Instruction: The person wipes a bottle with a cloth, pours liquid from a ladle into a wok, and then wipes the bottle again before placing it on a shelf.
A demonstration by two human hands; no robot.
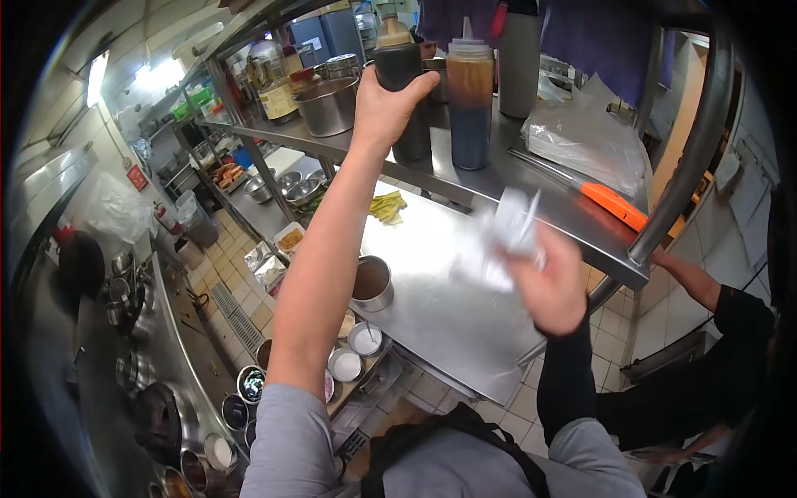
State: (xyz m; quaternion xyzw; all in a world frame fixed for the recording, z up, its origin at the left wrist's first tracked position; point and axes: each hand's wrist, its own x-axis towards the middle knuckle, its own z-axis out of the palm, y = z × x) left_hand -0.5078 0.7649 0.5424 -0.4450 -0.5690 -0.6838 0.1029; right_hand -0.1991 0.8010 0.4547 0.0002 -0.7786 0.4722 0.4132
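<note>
steel kitchen, crowded shelf (pixel 465 178). left hand (pixel 386 108) wrapped round dark bottle (pixel 403 75) on shelf, squeeze bottle (pixel 470 104) right beside, easy to knock over. right hand (pixel 552 286) clenched on blurry white wrap (pixel 515 224) over counter (pixel 440 290), could slip.

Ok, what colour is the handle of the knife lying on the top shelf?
Bright orange. The knife handle lies at the edge of the steel shelf, clearest in the head view.

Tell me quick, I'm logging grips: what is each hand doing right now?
Left hand: closed around a dark bottle on the steel shelf.
Right hand: closed on a blurred white cloth.
</note>
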